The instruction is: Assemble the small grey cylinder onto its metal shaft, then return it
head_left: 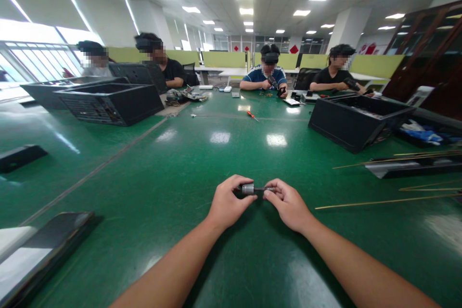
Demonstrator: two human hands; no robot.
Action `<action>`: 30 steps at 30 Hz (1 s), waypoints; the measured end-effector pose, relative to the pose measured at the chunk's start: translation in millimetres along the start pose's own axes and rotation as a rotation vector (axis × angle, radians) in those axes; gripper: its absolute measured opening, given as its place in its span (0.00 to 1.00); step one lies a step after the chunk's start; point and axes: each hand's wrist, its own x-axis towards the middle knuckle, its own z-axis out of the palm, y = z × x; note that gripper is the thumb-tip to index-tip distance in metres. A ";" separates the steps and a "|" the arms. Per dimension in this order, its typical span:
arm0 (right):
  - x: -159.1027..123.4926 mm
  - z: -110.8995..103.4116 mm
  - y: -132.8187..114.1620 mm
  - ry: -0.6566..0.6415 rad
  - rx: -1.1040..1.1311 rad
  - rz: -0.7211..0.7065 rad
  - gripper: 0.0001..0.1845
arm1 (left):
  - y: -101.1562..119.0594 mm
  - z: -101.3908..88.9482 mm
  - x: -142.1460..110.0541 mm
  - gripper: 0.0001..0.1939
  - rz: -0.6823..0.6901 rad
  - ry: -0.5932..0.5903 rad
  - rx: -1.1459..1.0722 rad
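Over the near middle of the green tabletop, both my hands meet at one small metal piece: a silver cylinder with a thin dark shaft [248, 188]. My left hand [226, 204] is closed around the cylinder end, thumb below and fingers above. The fingertips of my right hand [289, 204] pinch the far right end of the shaft, where a small ridged part [269, 188] shows. The piece lies level between the hands, and its left end is partly hidden by my left fingers. Its exact kind is too small to make out.
Dark computer cases [111, 103] stand at the left, another case [355, 120] at the right. An orange screwdriver [250, 114] lies ahead. Thin brass-coloured rods [364, 202] reach in from the right. A dark flat panel [54, 245] lies near left. Several people sit across the table.
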 end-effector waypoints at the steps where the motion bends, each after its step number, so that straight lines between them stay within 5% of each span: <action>1: -0.1 0.0 0.0 0.002 0.010 0.003 0.11 | 0.5 -0.1 0.1 0.15 -0.002 0.006 -0.001; 24: -1.5 -2.8 -0.8 0.034 -0.068 0.010 0.15 | 5.4 -2.6 0.1 0.14 -0.020 0.033 0.005; 30: 0.8 -5.1 0.8 0.098 -0.267 0.027 0.26 | 3.3 -2.7 0.1 0.14 -0.028 0.023 0.005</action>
